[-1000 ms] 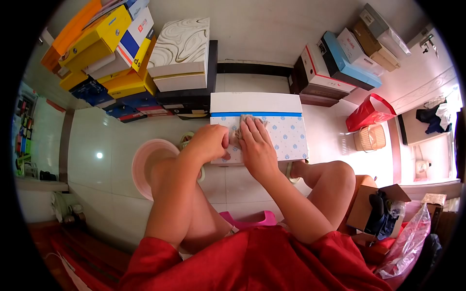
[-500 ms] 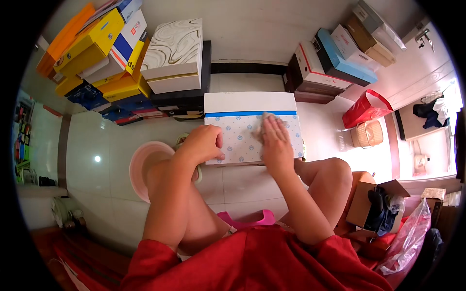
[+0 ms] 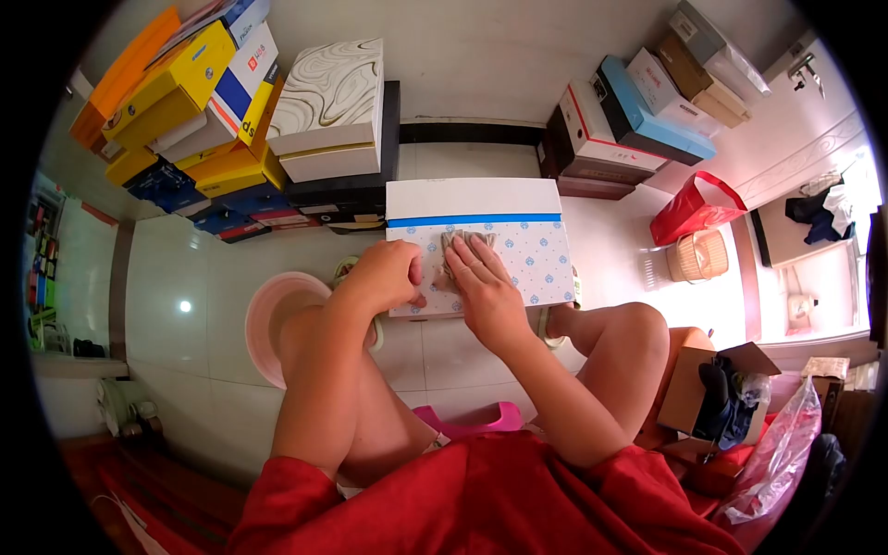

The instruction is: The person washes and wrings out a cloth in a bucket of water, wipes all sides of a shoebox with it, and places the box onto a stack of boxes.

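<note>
Here, 1 cloth (image 3: 456, 242) under 1 right hand (image 3: 483, 285), 1 patterned box (image 3: 532, 268)

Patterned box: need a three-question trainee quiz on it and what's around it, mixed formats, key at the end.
1. True or false: the right hand lies on a cloth on the patterned box.
2. What colour is the strip across the box? a) red b) blue c) green
3. Fill in: the pink tub is on the person's ____ side.

Key: 1 true; 2 b; 3 left.
</note>
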The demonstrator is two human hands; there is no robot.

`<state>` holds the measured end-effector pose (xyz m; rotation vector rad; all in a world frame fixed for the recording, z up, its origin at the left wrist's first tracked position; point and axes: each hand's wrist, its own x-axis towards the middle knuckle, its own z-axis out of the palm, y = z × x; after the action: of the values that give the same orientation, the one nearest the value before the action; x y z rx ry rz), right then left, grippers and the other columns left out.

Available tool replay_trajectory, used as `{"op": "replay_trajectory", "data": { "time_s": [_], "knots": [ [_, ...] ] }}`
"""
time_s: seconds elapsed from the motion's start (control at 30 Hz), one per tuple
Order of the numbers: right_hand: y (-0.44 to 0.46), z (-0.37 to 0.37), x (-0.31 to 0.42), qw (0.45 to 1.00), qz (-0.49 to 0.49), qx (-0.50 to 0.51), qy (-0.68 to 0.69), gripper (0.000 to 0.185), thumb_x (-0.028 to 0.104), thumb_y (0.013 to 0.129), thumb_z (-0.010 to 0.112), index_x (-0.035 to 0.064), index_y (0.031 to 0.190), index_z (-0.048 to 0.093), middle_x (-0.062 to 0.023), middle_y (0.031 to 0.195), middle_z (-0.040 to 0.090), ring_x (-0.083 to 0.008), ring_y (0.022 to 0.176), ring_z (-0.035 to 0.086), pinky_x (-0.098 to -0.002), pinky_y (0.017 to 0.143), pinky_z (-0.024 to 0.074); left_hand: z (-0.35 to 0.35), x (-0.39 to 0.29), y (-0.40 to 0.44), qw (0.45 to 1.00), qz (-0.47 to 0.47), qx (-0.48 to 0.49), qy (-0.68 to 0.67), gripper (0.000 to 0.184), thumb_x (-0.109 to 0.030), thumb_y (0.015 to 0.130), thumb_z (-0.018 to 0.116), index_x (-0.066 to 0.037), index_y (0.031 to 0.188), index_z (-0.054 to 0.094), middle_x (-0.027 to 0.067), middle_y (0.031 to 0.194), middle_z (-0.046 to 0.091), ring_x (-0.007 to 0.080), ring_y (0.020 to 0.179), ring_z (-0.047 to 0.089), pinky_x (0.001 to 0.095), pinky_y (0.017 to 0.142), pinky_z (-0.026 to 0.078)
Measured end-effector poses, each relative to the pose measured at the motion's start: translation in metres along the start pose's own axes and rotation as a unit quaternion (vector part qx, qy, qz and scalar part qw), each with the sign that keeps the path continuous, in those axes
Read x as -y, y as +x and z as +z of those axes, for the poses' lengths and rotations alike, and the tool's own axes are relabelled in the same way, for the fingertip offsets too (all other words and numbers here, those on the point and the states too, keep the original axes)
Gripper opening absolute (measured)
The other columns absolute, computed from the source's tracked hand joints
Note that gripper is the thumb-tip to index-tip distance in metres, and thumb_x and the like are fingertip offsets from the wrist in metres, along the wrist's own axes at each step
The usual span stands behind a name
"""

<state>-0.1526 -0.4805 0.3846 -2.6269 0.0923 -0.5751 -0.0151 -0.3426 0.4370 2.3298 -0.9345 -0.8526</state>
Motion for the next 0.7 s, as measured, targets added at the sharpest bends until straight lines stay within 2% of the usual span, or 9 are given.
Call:
{"op": "replay_trajectory", "data": {
  "time_s": [0.07,0.23,0.3,0.37,0.5,0.6,0.63,0.7],
  "knots": [
    [-0.003,-0.004,-0.005,1.000,-0.009,-0.001,0.015,0.048,-0.002,0.078,0.056,0.0003,0.126,0.057,-0.0152,0.134,0.054,-0.0333,0.130,0.045,-0.0406,0.109,0.0360,0.000,0.000,0.000,1.000,0.009,0.001,0.005,0.030,-0.007,0.056,0.084,-0.003,0.074,0.061,0.0110,0.072,0.066,0.0251,0.070,0.064,0.0351,0.062,0.050],
    [-0.007,-0.007,-0.013,0.990,0.106,-0.073,-0.061,0.043,-0.001,0.082,0.055,-0.0005,0.125,0.057,-0.0163,0.134,0.054,-0.0341,0.129,0.046,-0.0409,0.107,0.0377,0.001,0.004,0.000,0.999,0.030,-0.007,0.010,0.030,-0.009,0.057,0.085,-0.003,0.074,0.061,0.0111,0.073,0.065,0.0253,0.070,0.064,0.0353,0.062,0.050],
    [-0.007,-0.003,-0.013,0.989,0.104,-0.069,-0.073,0.044,-0.002,0.082,0.054,-0.0012,0.127,0.055,-0.0171,0.135,0.053,-0.0356,0.128,0.045,-0.0411,0.107,0.0371,0.000,0.004,0.000,0.999,0.036,-0.009,0.020,0.030,-0.009,0.057,0.085,-0.003,0.074,0.061,0.0112,0.073,0.065,0.0255,0.071,0.064,0.0353,0.062,0.050],
    [-0.004,0.002,-0.011,0.987,0.120,-0.064,-0.088,0.050,-0.002,0.081,0.054,-0.0016,0.130,0.051,-0.0175,0.136,0.051,-0.0364,0.129,0.044,-0.0408,0.109,0.0356,-0.002,0.003,0.000,1.000,0.013,0.014,0.004,0.030,-0.012,0.057,0.085,-0.005,0.073,0.062,0.0114,0.078,0.067,0.0294,0.077,0.063,0.0385,0.068,0.050],
    [0.007,0.012,-0.009,0.988,0.117,-0.054,-0.085,0.054,-0.001,0.079,0.055,-0.0018,0.133,0.049,-0.0166,0.137,0.050,-0.0358,0.131,0.042,-0.0409,0.110,0.0338,-0.002,0.001,0.000,1.000,0.005,0.017,0.001,0.030,-0.012,0.057,0.085,-0.004,0.073,0.062,0.0119,0.077,0.067,0.0296,0.076,0.064,0.0387,0.067,0.050],
    [0.012,0.018,-0.005,0.992,0.080,-0.051,-0.088,0.056,-0.001,0.076,0.056,-0.0016,0.132,0.050,-0.0146,0.138,0.050,-0.0338,0.132,0.041,-0.0418,0.110,0.0328,-0.002,-0.001,0.000,1.000,0.006,0.013,0.002,0.030,-0.011,0.057,0.086,-0.004,0.073,0.062,0.0125,0.077,0.067,0.0301,0.076,0.064,0.0389,0.067,0.050],
    [0.013,0.018,-0.003,0.992,0.080,-0.051,-0.088,0.056,-0.001,0.076,0.056,-0.0016,0.132,0.050,-0.0146,0.138,0.050,-0.0338,0.132,0.041,-0.0418,0.110,0.0328,-0.002,-0.001,0.000,1.000,0.000,0.012,-0.002,0.029,-0.009,0.057,0.085,-0.003,0.074,0.061,0.0122,0.075,0.066,0.0282,0.073,0.064,0.0380,0.065,0.050],
    [0.014,0.015,0.005,0.999,0.024,-0.009,-0.035,0.053,0.000,0.076,0.056,-0.0011,0.129,0.053,-0.0145,0.137,0.051,-0.0336,0.131,0.043,-0.0417,0.110,0.0335,0.000,0.001,0.000,1.000,-0.005,0.011,-0.005,0.029,-0.007,0.058,0.084,-0.002,0.075,0.060,0.0118,0.073,0.065,0.0264,0.070,0.064,0.0371,0.062,0.050]
  ]
}}
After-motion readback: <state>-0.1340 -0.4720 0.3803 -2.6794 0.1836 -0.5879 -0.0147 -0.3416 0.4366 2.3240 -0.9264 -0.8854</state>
